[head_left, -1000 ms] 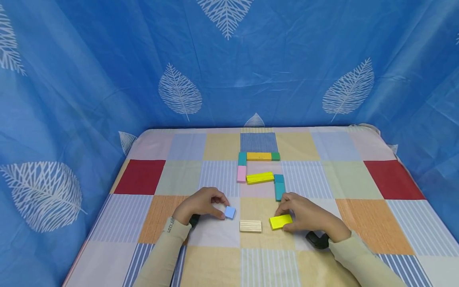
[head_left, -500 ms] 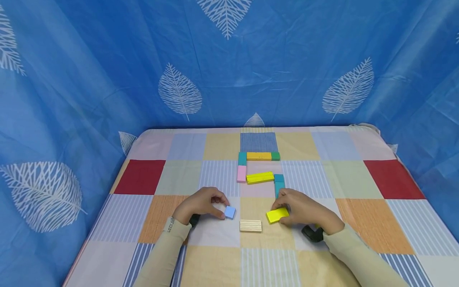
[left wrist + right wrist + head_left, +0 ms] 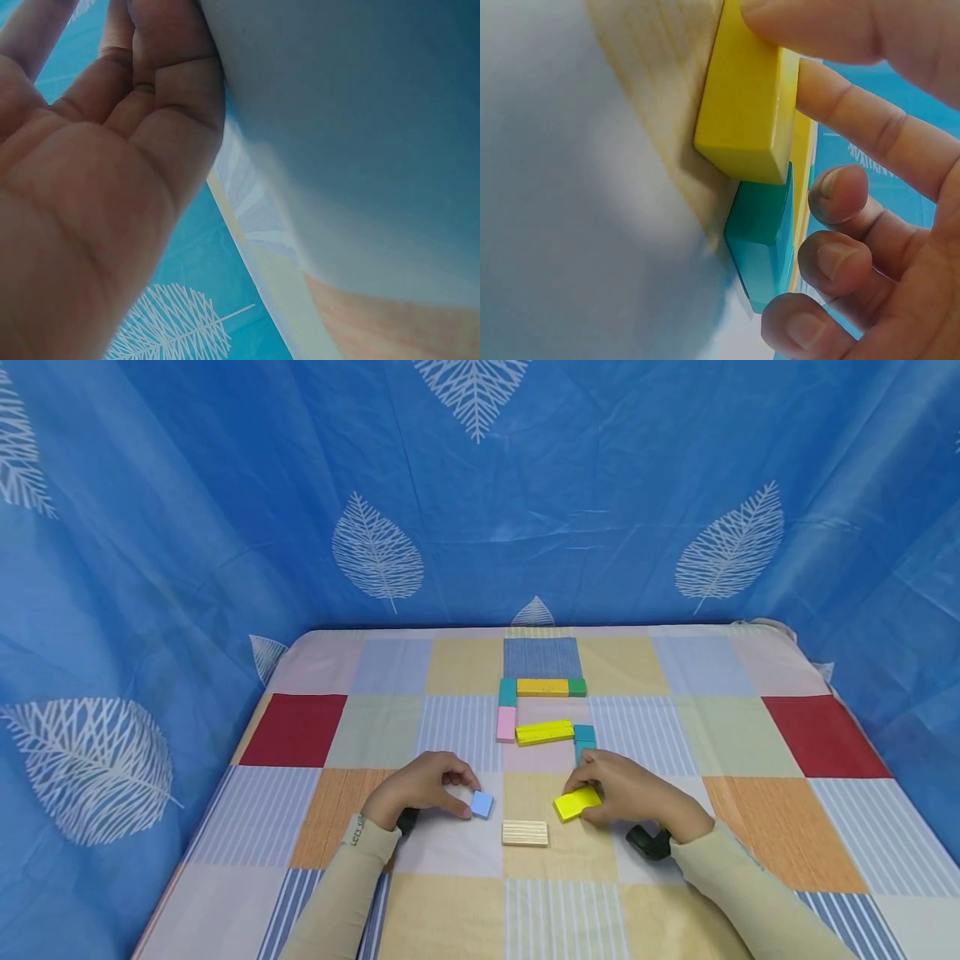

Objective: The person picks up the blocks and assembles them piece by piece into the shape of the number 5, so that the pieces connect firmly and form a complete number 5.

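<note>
My left hand (image 3: 423,783) pinches a small light blue block (image 3: 483,804) between thumb and fingertips, low over the cloth. The left wrist view shows the palm and curled fingers, with the block hidden. A bright yellow rectangular block (image 3: 577,803) is pinched by my right hand (image 3: 628,792), thumb on the near side. In the right wrist view its end face (image 3: 742,161) points toward a teal block (image 3: 761,217), while the other fingers curl loosely. Between the hands lies a pale ridged wooden block (image 3: 525,833).
Farther back, blocks form a bent line: green (image 3: 577,687), orange (image 3: 542,687), teal (image 3: 507,692), pink (image 3: 506,725), slanted yellow (image 3: 544,732) and blue-green ones (image 3: 584,732) partly behind the right fingers. A patchwork cloth (image 3: 560,914) covers the table; blue leaf-print curtains (image 3: 600,485) surround it.
My right hand has carried the yellow block a short way left and away from me, turning it slightly, and now covers more of the teal block. The left hand has stayed still.
</note>
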{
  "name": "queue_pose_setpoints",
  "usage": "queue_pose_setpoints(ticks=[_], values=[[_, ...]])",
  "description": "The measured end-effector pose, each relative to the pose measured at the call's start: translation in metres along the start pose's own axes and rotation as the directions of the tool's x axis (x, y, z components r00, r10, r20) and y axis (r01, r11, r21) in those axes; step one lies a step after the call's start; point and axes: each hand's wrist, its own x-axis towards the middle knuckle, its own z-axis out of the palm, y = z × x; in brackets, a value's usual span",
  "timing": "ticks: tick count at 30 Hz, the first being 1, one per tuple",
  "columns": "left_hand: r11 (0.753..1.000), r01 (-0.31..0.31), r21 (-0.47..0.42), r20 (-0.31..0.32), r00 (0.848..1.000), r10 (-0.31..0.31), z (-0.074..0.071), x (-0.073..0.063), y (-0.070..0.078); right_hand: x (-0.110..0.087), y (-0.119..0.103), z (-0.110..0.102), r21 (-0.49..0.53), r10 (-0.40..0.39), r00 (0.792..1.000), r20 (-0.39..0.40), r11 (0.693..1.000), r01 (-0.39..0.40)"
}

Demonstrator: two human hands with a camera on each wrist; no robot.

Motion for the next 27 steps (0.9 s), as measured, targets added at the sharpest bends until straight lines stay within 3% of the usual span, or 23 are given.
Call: queue_pose_setpoints(ticks=[14, 27], values=[[1.000, 0.021, 0.006, -0.004, 1.000, -0.021, 0.0015, -0.0005, 0.0001, 0.0022, 0.0031, -0.0019, 0.010, 0.001, 1.000, 0.009, 1.000, -0.001], [1.000, 0.003, 0.002, 0.001, 1.000, -0.003, 0.0001, 0.0002, -0.0005, 0.0016, 0.0063, -0.0023, 0.019, -0.012, 1.000, 0.014, 1.000, 0.012]])
